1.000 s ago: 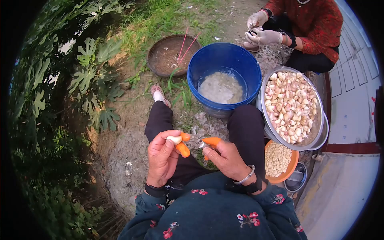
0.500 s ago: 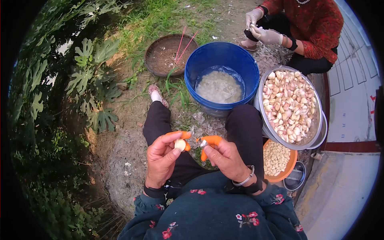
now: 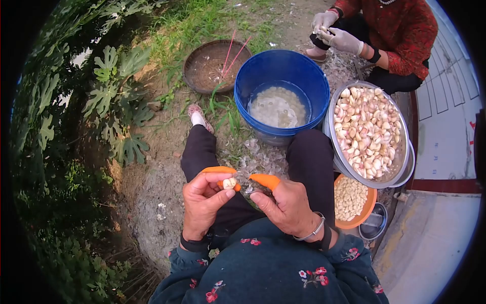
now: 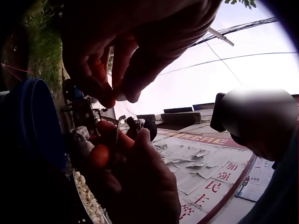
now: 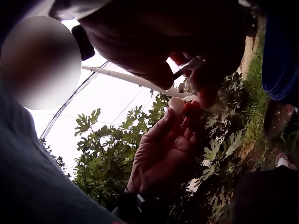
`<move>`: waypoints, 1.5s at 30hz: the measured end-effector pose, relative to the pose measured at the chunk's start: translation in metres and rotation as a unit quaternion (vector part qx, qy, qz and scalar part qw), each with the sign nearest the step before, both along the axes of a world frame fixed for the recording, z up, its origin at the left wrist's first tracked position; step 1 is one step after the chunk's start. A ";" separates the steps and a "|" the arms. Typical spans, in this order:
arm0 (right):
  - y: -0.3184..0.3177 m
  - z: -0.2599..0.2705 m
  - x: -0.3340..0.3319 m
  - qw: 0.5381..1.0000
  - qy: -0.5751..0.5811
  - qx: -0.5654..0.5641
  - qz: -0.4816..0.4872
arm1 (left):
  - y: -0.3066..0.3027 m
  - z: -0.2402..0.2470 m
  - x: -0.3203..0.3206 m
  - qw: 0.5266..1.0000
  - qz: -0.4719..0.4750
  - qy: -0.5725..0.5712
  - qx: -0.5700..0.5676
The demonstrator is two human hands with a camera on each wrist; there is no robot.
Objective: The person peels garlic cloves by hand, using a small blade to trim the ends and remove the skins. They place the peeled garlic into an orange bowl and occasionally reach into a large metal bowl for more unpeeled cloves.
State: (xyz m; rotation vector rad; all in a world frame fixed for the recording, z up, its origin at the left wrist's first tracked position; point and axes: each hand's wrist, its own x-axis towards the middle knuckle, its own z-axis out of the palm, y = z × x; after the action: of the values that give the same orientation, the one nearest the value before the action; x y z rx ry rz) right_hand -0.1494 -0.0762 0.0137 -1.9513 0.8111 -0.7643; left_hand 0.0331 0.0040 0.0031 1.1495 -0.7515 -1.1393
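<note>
My left hand [image 3: 202, 205] pinches a pale garlic clove [image 3: 229, 183] between thumb and forefinger. The clove also shows in the right wrist view, at the fingertips, close below my right hand [image 3: 291, 205]. That hand holds a thin, shiny metal strip [image 5: 189, 66] between thumb and fingers; most of the strip is hidden. Orange finger covers [image 3: 265, 180] are on fingers of both hands. The two hands face each other over my lap, a small gap between them in the head view.
Ahead stands a blue bucket [image 3: 239, 96] with water and pale cloves. To the right are a metal basin [image 3: 405, 152] of unpeeled garlic and an orange bowl [image 3: 370, 209] of peeled cloves. A wicker basket [image 3: 195, 76] lies beyond. Another person in gloves [image 3: 347, 41] crouches at upper right.
The clove has been turned between my left fingers and shows a different side. My right forefinger has straightened and its thumb has moved down, away from the finger.
</note>
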 end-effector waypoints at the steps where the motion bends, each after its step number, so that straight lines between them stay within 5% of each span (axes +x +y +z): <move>1: 0.000 0.000 0.000 1.000 -0.001 -0.015 -0.003 | 0.000 0.002 -0.001 1.000 0.000 0.000 0.004; 9: 0.002 0.003 -0.001 0.997 0.000 -0.071 -0.015 | -0.001 0.013 -0.003 0.990 -0.001 -0.139 -0.023; 36: 0.004 0.004 -0.002 0.958 0.080 -0.274 0.042 | -0.007 0.025 0.002 0.939 -0.093 -0.332 0.023; 45: 0.005 -0.002 -0.004 0.951 0.126 -0.275 0.065 | -0.012 0.016 -0.005 0.879 -0.103 -0.465 -0.028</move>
State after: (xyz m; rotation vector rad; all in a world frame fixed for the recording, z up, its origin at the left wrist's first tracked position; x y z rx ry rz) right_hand -0.1535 -0.0711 0.0122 -2.6170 0.6486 -0.7217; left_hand 0.0278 -0.0080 0.0196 1.5979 -1.6618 -0.6671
